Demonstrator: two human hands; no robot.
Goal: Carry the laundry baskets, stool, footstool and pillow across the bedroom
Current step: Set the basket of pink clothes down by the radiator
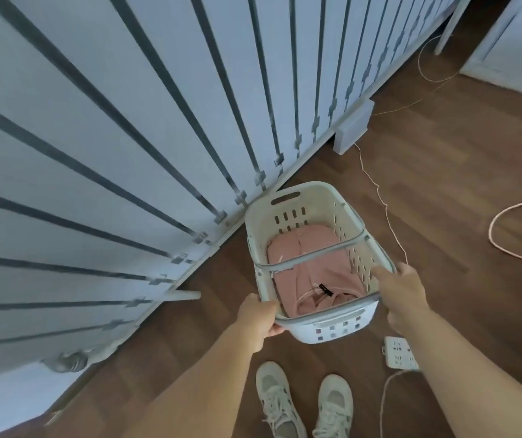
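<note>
White plastic laundry basket (313,263) with pink clothes (310,279) sits near my shoes (303,403). My left hand (258,317) grips its near rim; my right hand (401,295) grips its right rim. I should lift evenly and step over the cords (386,216).

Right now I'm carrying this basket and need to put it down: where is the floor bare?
Bare floor lies ahead of the basket, between the thin cord and thick looped cable. Crowded near the shoes: power strip and its lead.
</note>
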